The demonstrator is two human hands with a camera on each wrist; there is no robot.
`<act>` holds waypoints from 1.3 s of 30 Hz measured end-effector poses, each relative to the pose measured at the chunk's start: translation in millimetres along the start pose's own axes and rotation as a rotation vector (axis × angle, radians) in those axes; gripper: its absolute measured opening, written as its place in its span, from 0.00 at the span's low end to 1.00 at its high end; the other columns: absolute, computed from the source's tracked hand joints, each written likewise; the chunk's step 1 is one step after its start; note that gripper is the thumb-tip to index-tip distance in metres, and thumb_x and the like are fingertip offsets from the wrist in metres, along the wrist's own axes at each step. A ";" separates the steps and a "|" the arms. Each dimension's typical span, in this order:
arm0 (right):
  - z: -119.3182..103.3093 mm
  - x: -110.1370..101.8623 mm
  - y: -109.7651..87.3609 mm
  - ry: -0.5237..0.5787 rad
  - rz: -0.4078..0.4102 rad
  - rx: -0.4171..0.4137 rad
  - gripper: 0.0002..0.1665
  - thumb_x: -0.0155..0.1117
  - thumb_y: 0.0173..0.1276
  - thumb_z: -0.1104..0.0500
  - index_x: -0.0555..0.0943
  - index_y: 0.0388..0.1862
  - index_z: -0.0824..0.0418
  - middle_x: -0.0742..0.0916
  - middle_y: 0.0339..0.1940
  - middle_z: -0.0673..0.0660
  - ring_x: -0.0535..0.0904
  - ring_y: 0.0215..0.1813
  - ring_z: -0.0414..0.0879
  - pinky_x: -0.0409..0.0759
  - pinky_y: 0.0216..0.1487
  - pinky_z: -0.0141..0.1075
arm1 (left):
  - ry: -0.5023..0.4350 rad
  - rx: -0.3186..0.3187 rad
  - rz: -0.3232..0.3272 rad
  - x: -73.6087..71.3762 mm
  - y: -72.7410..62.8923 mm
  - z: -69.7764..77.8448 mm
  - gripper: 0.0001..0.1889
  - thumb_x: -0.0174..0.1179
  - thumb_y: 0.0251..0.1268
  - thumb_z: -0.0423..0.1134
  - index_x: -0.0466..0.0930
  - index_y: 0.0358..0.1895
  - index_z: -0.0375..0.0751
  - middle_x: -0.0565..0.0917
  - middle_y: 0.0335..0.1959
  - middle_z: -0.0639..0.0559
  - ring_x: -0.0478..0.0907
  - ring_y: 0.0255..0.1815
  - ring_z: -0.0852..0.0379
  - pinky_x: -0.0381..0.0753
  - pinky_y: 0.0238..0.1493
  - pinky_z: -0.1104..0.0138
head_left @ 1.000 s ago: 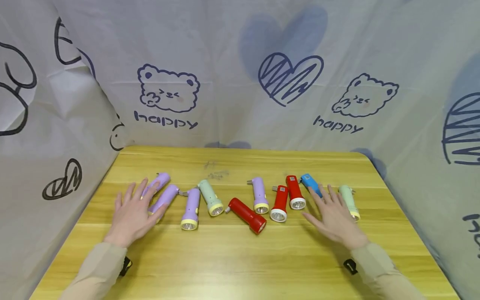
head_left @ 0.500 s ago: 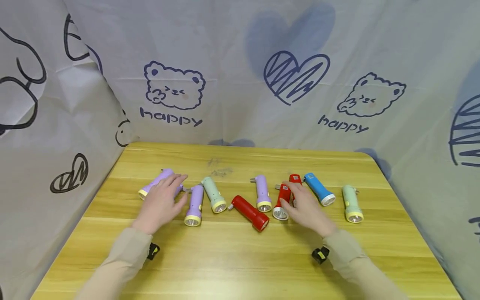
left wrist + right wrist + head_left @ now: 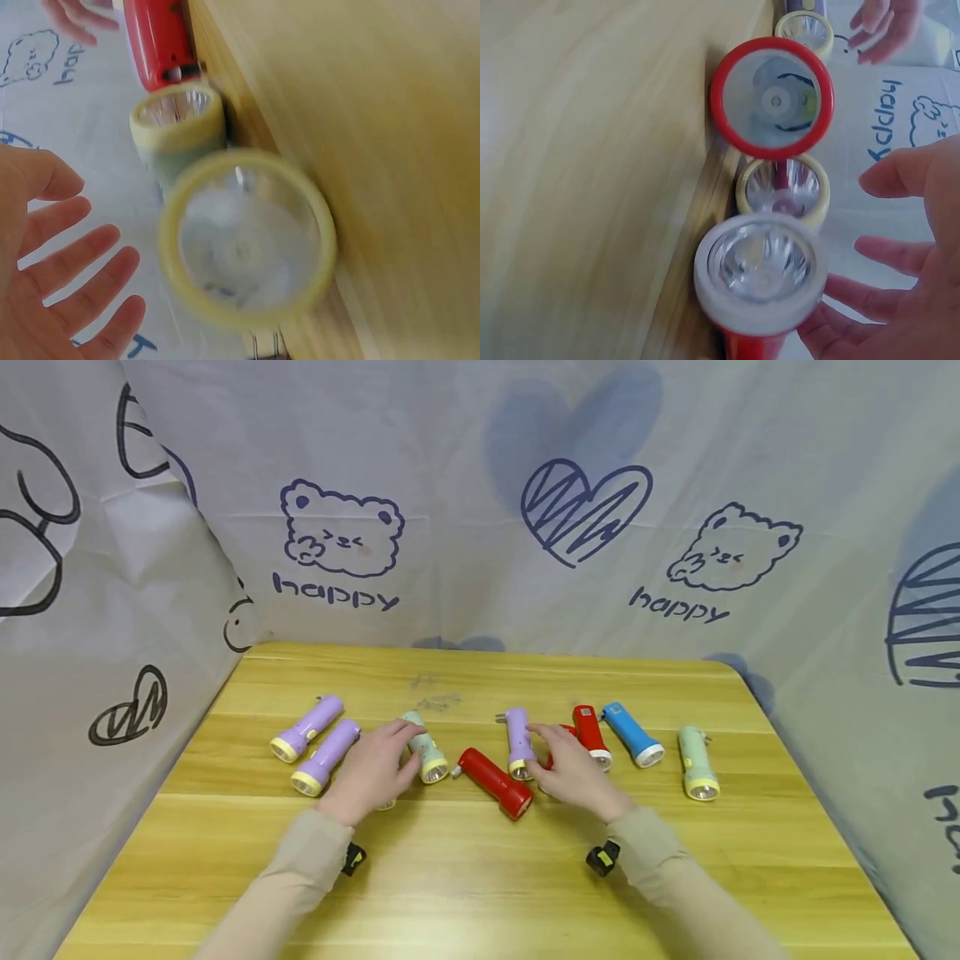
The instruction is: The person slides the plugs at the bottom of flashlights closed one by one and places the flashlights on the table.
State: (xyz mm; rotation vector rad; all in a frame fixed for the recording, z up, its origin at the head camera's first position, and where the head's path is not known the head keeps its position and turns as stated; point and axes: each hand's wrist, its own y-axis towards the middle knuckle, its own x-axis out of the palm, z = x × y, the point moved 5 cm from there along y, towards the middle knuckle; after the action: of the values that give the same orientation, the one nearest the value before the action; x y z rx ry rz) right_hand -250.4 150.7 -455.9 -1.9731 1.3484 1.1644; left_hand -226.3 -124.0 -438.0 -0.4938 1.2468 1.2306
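My left hand point(image 3: 372, 774) hovers with spread fingers over a purple flashlight, hiding all but its yellow rim point(image 3: 386, 805). Its fingertips overlap a mint green flashlight point(image 3: 429, 753) in the head view. In the left wrist view the fingers point(image 3: 82, 270) stand apart beside a yellow-rimmed lens point(image 3: 244, 236), holding nothing. My right hand point(image 3: 573, 772), fingers loosely bent, is over a red flashlight with a white rim point(image 3: 761, 274), mostly hidden from the head camera. Its fingertips reach a purple flashlight point(image 3: 518, 735). An all-red flashlight point(image 3: 493, 782) lies between the hands.
Two purple flashlights point(image 3: 307, 729) lie at the left. On the right are another red flashlight point(image 3: 588, 731), a blue one point(image 3: 630, 732) and a mint green one point(image 3: 697, 760). A wooden table point(image 3: 465, 893) bears them all, with printed white cloth point(image 3: 450, 560) behind.
Both hands have moved inward over the row: the left from the leftmost purple flashlights, the right from the blue one past the red ones. The flashlights stay in place.
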 end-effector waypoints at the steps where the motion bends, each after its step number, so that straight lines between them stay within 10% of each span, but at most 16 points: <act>1: -1.9 2.1 2.2 -0.007 -0.009 -0.002 0.35 0.61 0.69 0.55 0.69 0.73 0.64 0.79 0.65 0.65 0.77 0.53 0.56 0.80 0.55 0.49 | -0.002 0.003 -0.006 2.4 1.2 2.6 0.18 0.61 0.68 0.38 0.81 0.60 0.39 0.85 0.56 0.44 0.85 0.53 0.45 0.85 0.55 0.52; 24: -17.5 25.9 38.3 -0.119 -0.247 0.145 0.28 0.60 0.73 0.48 0.76 0.69 0.57 0.80 0.61 0.68 0.74 0.57 0.56 0.79 0.53 0.50 | -0.049 0.000 -0.026 17.3 10.9 26.9 0.17 0.61 0.69 0.37 0.81 0.60 0.42 0.84 0.59 0.46 0.84 0.55 0.46 0.82 0.58 0.51; 31: -16.9 27.8 38.2 -0.068 -0.191 0.107 0.13 0.63 0.70 0.52 0.84 0.50 0.55 0.82 0.46 0.60 0.73 0.46 0.50 0.76 0.44 0.43 | -0.091 -0.027 -0.038 19.4 11.8 26.7 0.17 0.60 0.70 0.37 0.81 0.60 0.42 0.84 0.60 0.46 0.84 0.55 0.47 0.85 0.56 0.53; 39: -10.7 29.3 32.6 0.097 -0.073 0.103 0.08 0.70 0.65 0.57 0.84 0.43 0.54 0.85 0.43 0.58 0.77 0.43 0.48 0.77 0.42 0.39 | -0.135 -0.036 -0.005 18.9 16.2 23.9 0.17 0.60 0.70 0.37 0.81 0.60 0.43 0.84 0.59 0.48 0.74 0.26 0.63 0.79 0.32 0.68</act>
State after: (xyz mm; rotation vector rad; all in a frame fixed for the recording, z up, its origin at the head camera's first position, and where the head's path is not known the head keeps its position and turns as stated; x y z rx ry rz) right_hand -271.6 114.6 -472.8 -2.0095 1.3444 0.9577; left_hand -233.2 -90.4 -442.0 -0.4321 1.1110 1.2630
